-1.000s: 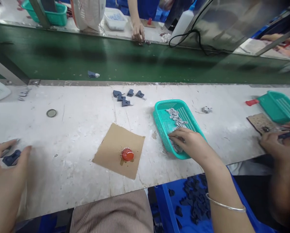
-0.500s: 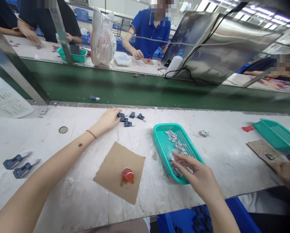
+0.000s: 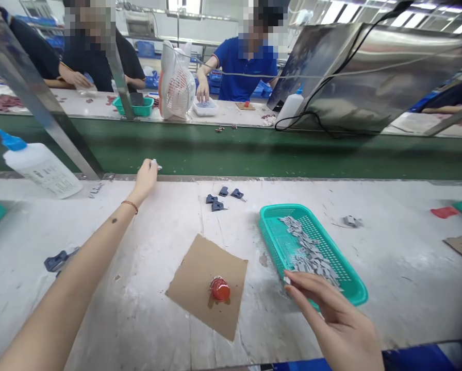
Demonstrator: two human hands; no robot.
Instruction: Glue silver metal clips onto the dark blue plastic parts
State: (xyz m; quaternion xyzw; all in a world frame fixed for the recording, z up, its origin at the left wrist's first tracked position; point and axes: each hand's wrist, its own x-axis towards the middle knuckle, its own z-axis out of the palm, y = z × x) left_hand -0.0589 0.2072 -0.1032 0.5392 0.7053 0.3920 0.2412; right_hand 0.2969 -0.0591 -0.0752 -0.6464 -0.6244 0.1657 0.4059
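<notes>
My left hand [image 3: 147,174] reaches to the table's far edge beside the green belt. Its fingers are closed on a small piece with a pale tip [image 3: 158,166], most of it hidden. My right hand [image 3: 337,314] pinches a small light-grey plastic piece [image 3: 287,280] between thumb and fingertip, at the near left rim of a green perforated basket [image 3: 267,242]. Many similar grey pieces [image 3: 312,252] lie in that basket. Left of it, a red cap-like cup [image 3: 220,289] with wet shine sits on a cardboard square [image 3: 196,278]. Several dark blue parts [image 3: 217,206] lie beyond the cardboard.
More dark blue parts [image 3: 56,261] lie by my left forearm. A white bottle with blue nozzle [image 3: 45,167] leans near a metal post [image 3: 56,103]. Past the green belt [image 3: 215,154], co-workers sit at another bench. A grey piece [image 3: 352,221] and red scrap [image 3: 443,212] lie rightward.
My left hand has moved left from the dark blue parts to the belt's edge, and one fewer part lies there. My right hand has lifted out of the basket with a grey piece. The view has shifted.
</notes>
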